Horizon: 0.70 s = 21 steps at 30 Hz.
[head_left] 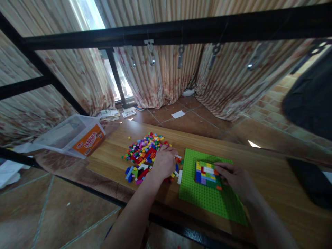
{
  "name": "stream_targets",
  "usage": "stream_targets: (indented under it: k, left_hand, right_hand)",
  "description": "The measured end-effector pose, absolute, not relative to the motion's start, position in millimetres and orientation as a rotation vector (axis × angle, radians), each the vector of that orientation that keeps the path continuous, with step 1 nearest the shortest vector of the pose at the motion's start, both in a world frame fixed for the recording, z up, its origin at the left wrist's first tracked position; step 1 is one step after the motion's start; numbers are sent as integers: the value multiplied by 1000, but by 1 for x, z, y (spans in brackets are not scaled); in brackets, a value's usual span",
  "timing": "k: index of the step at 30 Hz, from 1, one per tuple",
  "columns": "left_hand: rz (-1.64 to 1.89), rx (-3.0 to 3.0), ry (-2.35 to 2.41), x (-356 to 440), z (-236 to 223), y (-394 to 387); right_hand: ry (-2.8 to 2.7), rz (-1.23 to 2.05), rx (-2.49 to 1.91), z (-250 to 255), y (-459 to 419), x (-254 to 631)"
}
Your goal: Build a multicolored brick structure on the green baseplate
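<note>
Bricks (149,140) everywhere under the left hand (164,162), and its fingers are bent down into the near-right side of that heap! Whether they pinch a piece, I cannot tell; the back of the hand hides the tips. Over on the green baseplate (202,199), the right hand (234,176) has thumb and forefinger drawn close at the far-right edge of the patchwork brick block (203,178). Touching it, by the look of things, though a loose piece between the tips cannot be made out. The block spreads leftward from those fingertips, bare studs all around it.

Technique matters here: the left fingers do best lifting one piece by its sides, clear of its neighbours. On the right, light fingertips, studs lined up square, then a straight press down; a sideways shove could unseat small pieces. And watch that white brick (180,177), just right of the left fingers, hard by the plate's edge!
</note>
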<state>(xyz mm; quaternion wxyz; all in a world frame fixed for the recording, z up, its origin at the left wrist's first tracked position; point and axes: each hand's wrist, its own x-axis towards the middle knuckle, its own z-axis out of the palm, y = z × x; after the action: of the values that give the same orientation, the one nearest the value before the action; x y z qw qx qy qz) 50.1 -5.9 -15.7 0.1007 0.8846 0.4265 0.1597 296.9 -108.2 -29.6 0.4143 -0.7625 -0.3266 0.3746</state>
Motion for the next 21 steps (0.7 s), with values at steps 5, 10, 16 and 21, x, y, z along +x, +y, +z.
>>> stream_targets:
  k: [5,10,16,21]
  left_hand:
    - [406,2602,1335,42,-8,-3]
    - [397,2589,1377,42,-5,-5]
    - [406,2591,1285,50,-10,-6]
    - [384,2587,1331,54,-14,-4]
  right_hand:
    - [-832,934,-1901,-29,-108,295]
    - [-832,937,-1876,-29,-108,294]
    - [-859,925,-1874,-31,-109,296]
    - [-887,921,-1881,-31,-110,296]
